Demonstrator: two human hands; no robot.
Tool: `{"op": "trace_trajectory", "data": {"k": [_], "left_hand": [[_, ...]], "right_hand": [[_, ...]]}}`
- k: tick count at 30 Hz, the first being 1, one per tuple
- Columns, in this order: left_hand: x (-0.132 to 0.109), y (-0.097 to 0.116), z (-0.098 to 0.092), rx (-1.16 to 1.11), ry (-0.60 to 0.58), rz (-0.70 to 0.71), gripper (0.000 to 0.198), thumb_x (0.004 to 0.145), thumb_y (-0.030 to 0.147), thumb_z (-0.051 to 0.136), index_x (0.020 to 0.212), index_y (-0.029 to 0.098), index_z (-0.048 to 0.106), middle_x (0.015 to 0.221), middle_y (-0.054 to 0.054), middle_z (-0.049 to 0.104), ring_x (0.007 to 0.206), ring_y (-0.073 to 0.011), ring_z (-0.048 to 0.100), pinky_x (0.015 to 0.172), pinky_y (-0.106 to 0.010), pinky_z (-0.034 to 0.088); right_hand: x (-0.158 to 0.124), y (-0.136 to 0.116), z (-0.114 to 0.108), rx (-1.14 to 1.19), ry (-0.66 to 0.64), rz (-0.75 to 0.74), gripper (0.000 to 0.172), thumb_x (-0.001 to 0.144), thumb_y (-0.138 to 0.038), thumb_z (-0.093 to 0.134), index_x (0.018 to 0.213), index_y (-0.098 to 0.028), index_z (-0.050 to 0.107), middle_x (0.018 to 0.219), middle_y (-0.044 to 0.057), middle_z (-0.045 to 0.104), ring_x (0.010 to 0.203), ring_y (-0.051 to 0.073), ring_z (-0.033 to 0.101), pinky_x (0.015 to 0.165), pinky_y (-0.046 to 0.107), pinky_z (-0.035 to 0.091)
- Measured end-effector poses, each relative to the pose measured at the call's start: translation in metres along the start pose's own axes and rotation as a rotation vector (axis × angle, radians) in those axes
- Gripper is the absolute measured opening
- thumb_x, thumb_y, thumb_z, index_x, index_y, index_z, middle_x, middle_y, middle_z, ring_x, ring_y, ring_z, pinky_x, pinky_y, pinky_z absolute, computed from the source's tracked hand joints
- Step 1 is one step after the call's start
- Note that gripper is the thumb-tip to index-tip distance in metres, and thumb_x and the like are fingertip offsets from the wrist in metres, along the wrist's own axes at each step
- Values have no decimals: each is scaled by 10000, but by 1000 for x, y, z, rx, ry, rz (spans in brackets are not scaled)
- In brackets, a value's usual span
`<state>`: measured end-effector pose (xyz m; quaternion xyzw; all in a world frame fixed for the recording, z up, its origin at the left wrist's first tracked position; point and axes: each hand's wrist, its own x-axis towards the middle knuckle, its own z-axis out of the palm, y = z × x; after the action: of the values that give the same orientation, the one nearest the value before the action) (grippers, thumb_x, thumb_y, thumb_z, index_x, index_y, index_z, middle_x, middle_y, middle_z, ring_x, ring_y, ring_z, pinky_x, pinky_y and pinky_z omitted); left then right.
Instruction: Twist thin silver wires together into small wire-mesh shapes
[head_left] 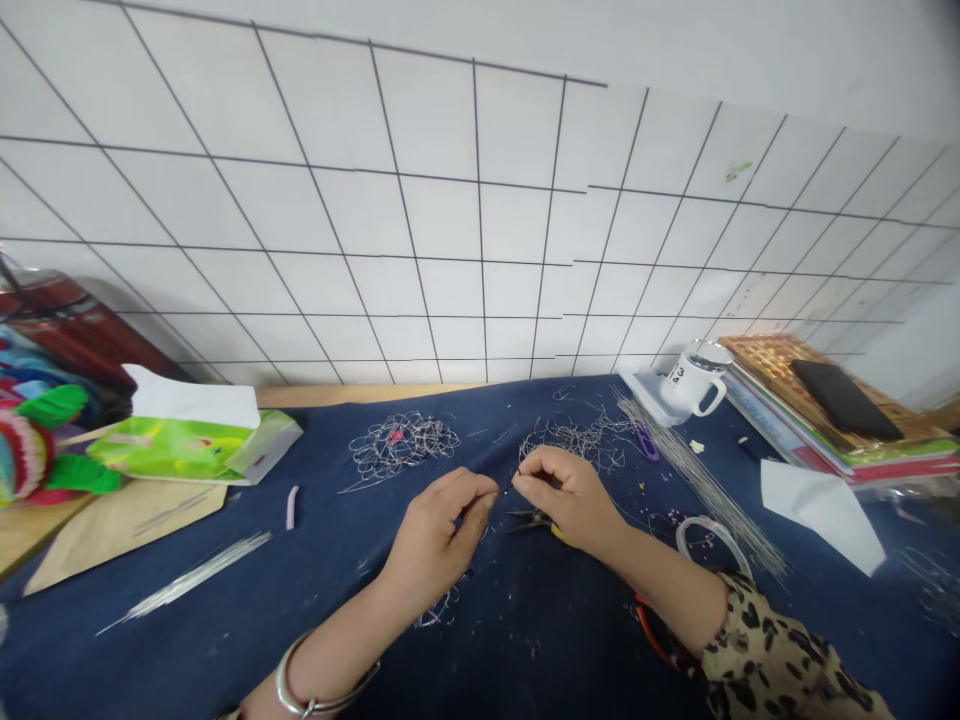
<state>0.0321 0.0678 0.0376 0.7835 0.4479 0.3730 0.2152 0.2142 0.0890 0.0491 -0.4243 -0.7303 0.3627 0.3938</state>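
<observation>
The fingers of the left hand (442,520) and the right hand (574,495) are pinched, thumb to index, on a thin dark piece (505,490), apparently wire. The piece lies between the two sets of fingertips, above the middle of the blue cloth (315,590) that covers the counter. Its detail is too small to read.

Caution: uneven tension or a loose pinch could let the piece slip or bend out of shape. A dropped piece would be hard to find among similar scraps. Pliers (529,520) lie beneath the right hand; lowering the wrist could knock them. The right forearm passes near a pale ring-shaped coil (712,535) and scattered pink beads (677,517); a dragging sleeve (780,650) could scatter them. Beyond the hands, a left wire tangle (405,445) and a right wire tangle (581,440) could snag a passing finger.

Containers: a white mug (694,382) stands upright at the far right, near the wire bundle (705,490); its contents cannot be determined. At the far left, a green packet (169,450) has white paper (191,402) protruding from its top.
</observation>
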Motion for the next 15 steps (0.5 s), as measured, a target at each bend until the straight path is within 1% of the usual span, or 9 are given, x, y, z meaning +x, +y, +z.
{"op": "trace_trajectory", "data": {"k": [4,7,8,10,13,15], "left_hand": [[1,-3,-3,-31,3,27,169,882,192,429,871,176,596,753,-27,569,706,-137,528,654,-246,423],[2,-6,-4,-52,-5,42,189,882,201,426,897,177,613,772,-39,585,713,-143,534,651,-250,429],[2,-7,-4,-61,-6,23,189,879,208,433,888,178,619,763,-36,586,705,-142,534,644,-249,427],[3,-8,-4,-101,-8,-65,181,867,227,455,854,181,631,737,-23,589,679,-136,532,622,-240,421],[3,-10,-4,-215,-4,-231,172,844,266,494,854,183,645,737,-13,605,671,-134,542,599,-230,422],[3,-10,-4,-278,-5,-278,184,839,282,506,901,188,651,775,-18,612,702,-140,551,624,-239,431]], "right_hand": [[2,4,-4,141,-38,110,124,818,-272,532,739,-180,554,665,-23,492,607,102,445,574,218,364],[2,5,-3,230,-15,140,132,815,-280,536,732,-177,537,642,-26,479,597,102,437,578,221,365],[2,5,-2,259,3,142,135,815,-280,536,726,-178,528,638,-26,476,596,102,436,581,222,366],[2,4,-2,294,15,130,142,818,-283,534,721,-181,515,639,-27,471,594,102,432,581,224,365],[1,3,-1,260,-31,76,139,826,-285,529,734,-181,522,662,-23,468,593,99,421,576,225,357],[0,3,-1,221,-52,41,135,828,-275,526,734,-179,526,675,-21,461,589,96,410,569,224,350]]}}
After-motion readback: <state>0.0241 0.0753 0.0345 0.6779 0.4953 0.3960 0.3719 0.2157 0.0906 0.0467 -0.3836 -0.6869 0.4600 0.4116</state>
